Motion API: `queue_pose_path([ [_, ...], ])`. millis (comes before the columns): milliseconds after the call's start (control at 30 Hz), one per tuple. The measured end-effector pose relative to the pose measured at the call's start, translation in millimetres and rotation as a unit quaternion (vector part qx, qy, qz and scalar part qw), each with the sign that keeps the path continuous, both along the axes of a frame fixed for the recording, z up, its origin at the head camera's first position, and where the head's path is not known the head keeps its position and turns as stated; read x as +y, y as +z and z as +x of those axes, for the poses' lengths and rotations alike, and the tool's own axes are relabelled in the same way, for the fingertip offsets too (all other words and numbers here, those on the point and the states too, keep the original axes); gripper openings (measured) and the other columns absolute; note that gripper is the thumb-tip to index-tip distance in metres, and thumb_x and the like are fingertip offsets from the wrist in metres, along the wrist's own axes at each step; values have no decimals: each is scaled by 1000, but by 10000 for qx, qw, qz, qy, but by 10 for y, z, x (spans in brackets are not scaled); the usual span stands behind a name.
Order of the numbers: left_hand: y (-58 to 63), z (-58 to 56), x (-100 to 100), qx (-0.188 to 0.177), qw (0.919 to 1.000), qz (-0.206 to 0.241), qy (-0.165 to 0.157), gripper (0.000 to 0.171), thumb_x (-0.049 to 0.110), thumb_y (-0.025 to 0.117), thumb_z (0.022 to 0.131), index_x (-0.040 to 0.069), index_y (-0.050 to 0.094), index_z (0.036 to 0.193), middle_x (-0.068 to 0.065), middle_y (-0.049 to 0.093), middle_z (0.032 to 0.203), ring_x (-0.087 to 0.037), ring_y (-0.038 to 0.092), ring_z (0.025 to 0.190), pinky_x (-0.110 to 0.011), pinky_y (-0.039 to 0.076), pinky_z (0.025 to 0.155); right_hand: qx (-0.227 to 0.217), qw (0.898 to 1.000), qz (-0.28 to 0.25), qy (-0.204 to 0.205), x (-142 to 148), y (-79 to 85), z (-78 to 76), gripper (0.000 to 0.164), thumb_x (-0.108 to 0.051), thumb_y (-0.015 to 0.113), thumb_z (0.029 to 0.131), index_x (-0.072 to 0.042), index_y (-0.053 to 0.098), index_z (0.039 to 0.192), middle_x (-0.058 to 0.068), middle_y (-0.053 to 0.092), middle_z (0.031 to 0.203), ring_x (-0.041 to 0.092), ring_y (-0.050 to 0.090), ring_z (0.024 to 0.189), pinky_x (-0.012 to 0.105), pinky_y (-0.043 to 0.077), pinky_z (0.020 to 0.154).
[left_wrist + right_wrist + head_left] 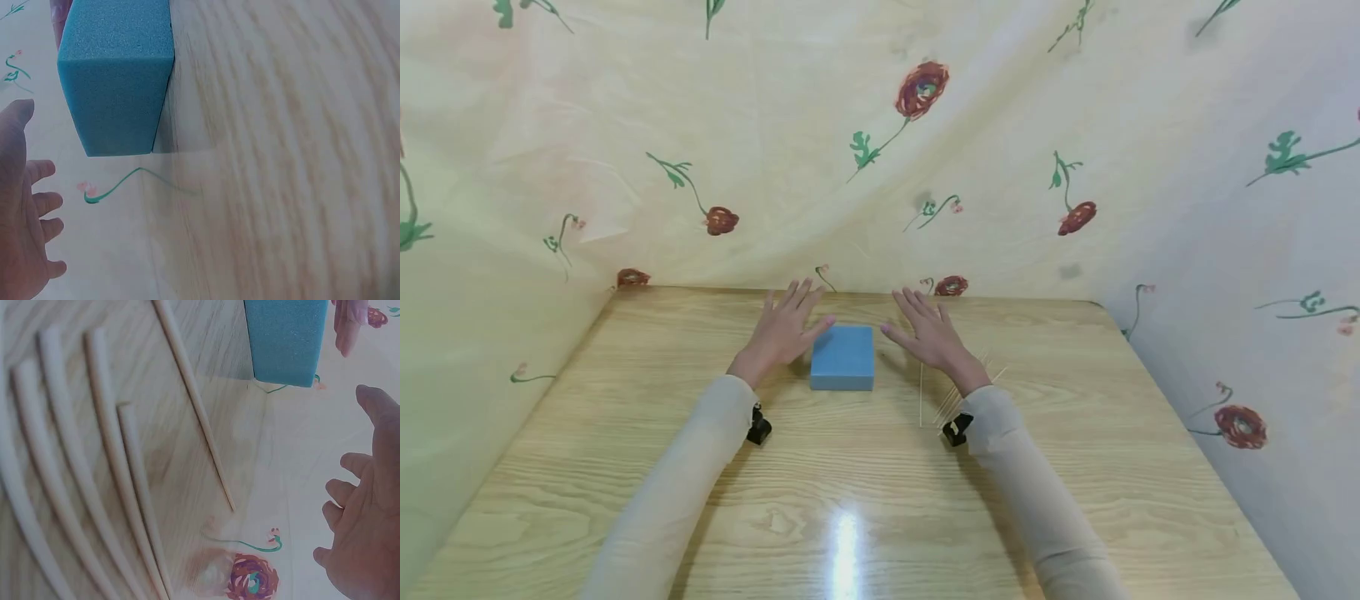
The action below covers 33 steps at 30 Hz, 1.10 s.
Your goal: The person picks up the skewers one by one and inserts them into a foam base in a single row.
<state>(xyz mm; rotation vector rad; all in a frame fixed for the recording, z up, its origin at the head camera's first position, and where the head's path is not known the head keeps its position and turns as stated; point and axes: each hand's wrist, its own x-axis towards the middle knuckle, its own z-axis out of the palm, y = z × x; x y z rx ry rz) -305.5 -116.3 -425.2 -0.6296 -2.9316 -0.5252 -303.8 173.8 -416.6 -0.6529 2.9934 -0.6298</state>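
Note:
A blue foam block (842,357) lies on the wooden table between the two hands. My left hand (782,327) is at the block's left, fingers spread and straight, holding nothing; in the left wrist view the block (119,103) stands apart from the thumb. On the other side my right hand (927,333) is spread as well, with nothing in it and a gap to the block. Several thin wooden sticks (951,406) lie on the table under and beside the right wrist. One stick (195,403) lies apart from the others, nearer the block, in the right wrist view.
The wooden table (842,467) reaches back to a flower-printed cloth (790,125) that hangs behind it and along both sides. Small black cameras (759,426) sit at the wrists. A bright light reflection shows near the table's front.

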Motion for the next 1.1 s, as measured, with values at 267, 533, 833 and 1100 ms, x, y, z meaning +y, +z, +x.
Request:
queue_pose_path([
  [267,15,-18,-50,-274,9990,316,-152,73,60,33,107,17,22,164,-16,14,171,-39,10,158,-68,3,122,-162,9997,-89,144,27,57,-32,77,-58,42,105,-20,13,166,14,12,172,34,6,159,66,1,123],
  [533,93,22,-127,-1502,9654,2092,-405,78,59,55,99,28,24,163,-7,22,170,-38,16,157,-68,20,120,-328,9979,-283,484,138,237,-47,78,-52,52,103,-19,18,165,11,16,171,33,13,159,61,16,124],
  [833,72,53,-204,-2192,9299,2768,-1031,90,42,78,90,28,27,162,-2,22,170,-34,19,157,-67,22,119,-258,9957,-278,840,342,390,41,70,-35,65,101,-12,35,159,13,36,163,35,34,151,59,33,117],
  [1100,-3,64,-190,-2319,9332,2412,-1313,100,35,87,82,22,29,162,-8,24,169,-36,22,155,-67,24,119,51,9942,69,1072,615,348,155,51,-20,73,95,-4,59,141,18,57,144,39,50,137,59,43,109],
])
